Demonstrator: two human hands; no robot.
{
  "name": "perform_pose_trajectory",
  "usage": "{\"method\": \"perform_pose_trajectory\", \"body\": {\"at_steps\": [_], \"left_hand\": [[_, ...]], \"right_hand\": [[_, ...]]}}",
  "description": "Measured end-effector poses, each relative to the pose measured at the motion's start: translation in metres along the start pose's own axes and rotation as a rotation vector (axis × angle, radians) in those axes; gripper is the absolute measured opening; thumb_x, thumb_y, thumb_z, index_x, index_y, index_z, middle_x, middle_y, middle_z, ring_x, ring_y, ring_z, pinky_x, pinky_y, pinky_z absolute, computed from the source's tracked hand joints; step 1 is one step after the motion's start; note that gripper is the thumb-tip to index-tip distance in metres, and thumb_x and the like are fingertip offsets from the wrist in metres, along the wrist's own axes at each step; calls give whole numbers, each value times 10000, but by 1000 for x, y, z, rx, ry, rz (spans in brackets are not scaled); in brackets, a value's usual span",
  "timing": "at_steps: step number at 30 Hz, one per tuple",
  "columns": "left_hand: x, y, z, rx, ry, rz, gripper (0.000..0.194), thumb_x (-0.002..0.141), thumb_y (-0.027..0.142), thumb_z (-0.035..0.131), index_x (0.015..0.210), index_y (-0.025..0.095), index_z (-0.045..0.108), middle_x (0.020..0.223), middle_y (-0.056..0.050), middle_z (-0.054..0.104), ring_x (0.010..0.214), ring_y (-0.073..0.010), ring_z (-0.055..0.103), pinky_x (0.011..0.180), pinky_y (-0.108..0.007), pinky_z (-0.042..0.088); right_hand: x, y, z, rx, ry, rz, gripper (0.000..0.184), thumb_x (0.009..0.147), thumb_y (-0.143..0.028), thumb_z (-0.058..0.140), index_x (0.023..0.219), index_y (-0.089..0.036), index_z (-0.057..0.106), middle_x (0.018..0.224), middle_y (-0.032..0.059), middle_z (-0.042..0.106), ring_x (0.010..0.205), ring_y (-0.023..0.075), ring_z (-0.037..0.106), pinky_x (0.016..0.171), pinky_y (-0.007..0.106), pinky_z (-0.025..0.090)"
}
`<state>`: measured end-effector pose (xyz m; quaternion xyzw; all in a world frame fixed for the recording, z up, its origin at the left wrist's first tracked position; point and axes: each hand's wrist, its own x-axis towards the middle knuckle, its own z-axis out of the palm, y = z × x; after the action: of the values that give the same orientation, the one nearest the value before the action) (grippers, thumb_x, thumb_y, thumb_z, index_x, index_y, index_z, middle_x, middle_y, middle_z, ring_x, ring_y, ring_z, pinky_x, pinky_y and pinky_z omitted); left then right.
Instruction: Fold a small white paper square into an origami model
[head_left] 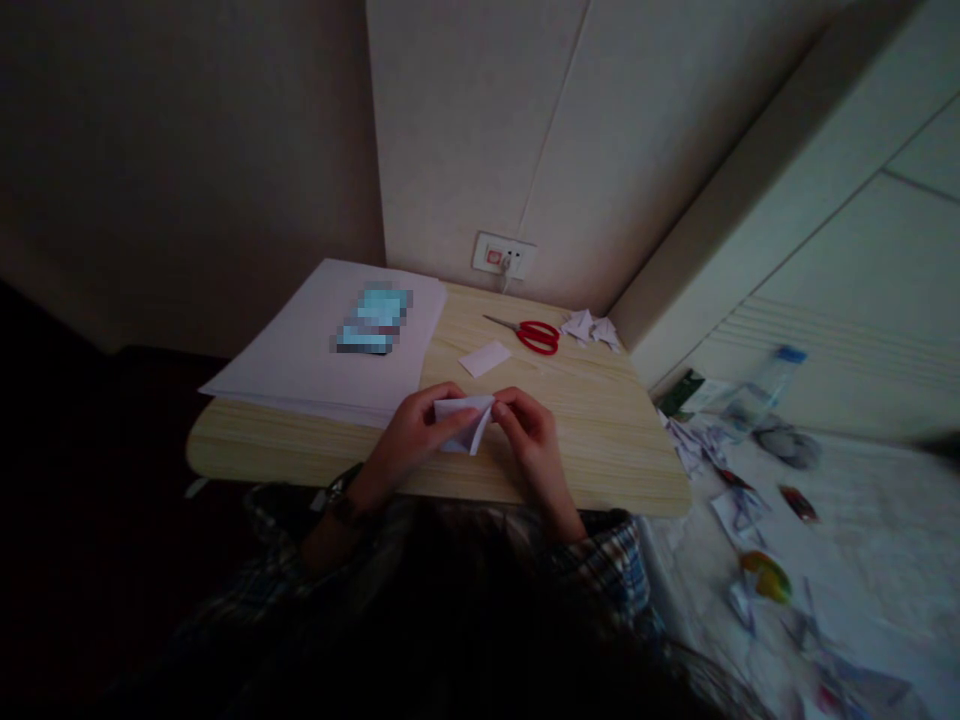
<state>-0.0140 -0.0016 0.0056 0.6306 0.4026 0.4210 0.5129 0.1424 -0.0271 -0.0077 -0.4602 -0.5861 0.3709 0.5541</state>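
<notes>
Between my two hands, just above the front part of the wooden table (pixel 600 440), is a folded piece of white paper (pixel 459 408). My left hand (pixel 420 425) grips its left side, the thumb lying across the front. At the right edge, the fingertips of my right hand (pixel 526 420) pinch the paper, and its layers stand a little apart there. A small white paper rectangle (pixel 485 358) lies flat beyond my hands. Past it are scissors (pixel 534 336) with red handles, their blades pointing left.
White sheets (pixel 285 340) cover the table's left side, with a phone-like device (pixel 371 320), blurred out, on top. Folded paper pieces (pixel 589 328) sit at the back right corner. A wall socket (pixel 504 256) is behind. Right of the table, a clear bottle (pixel 765 390) lies among paper scraps.
</notes>
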Motion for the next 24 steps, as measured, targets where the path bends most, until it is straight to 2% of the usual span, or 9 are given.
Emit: {"method": "perform_pose_trajectory", "body": {"at_steps": [7, 14, 24], "left_hand": [[-1, 1, -1, 7, 23, 24, 255, 704, 413, 645, 641, 185, 549, 563, 50, 475, 524, -112, 425, 485, -221, 324], [0, -3, -1, -21, -24, 62, 211, 698, 367, 666, 659, 168, 609, 605, 25, 565, 587, -138, 516, 530, -227, 393], [-1, -2, -2, 46, 14, 141, 189, 738, 328, 652, 650, 163, 621, 638, 19, 595, 648, -145, 549, 608, -235, 410]], "right_hand": [[0, -5, 1, 23, -14, 11, 116, 802, -307, 626, 724, -220, 624, 684, -26, 602, 696, 151, 567, 689, 270, 448], [1, -6, 1, 124, -7, 55, 71, 767, -268, 670, 729, -222, 631, 711, -34, 605, 713, 141, 573, 708, 264, 458], [1, -8, 0, 168, -74, 71, 104, 776, -260, 659, 696, -212, 611, 706, -36, 580, 712, 127, 541, 695, 243, 433]]}}
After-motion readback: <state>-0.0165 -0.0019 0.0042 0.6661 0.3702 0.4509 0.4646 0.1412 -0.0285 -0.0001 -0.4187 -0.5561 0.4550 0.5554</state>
